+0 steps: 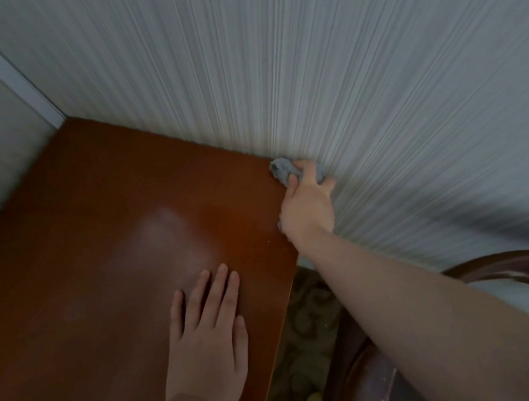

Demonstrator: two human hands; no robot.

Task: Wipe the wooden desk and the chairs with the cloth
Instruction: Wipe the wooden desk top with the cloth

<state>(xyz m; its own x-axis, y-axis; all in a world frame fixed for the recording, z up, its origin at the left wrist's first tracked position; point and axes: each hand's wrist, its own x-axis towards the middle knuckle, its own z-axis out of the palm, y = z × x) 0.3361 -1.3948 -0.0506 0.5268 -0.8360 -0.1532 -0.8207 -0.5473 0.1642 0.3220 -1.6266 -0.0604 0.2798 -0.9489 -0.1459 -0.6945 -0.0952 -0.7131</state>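
Two hands work at the wooden desk (97, 247): the left hand (209, 340) lies flat, fingers straight, lower centre, while the right hand (307, 204) grips the bunched cloth (281, 170) at the desk's far right corner, centre-right. Judging by this, the desk wipe is underway and the chair (527, 269), lower right, remains.

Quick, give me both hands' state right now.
Left hand: open, flat on the wooden desk.
Right hand: gripping the cloth at the desk's far right corner.
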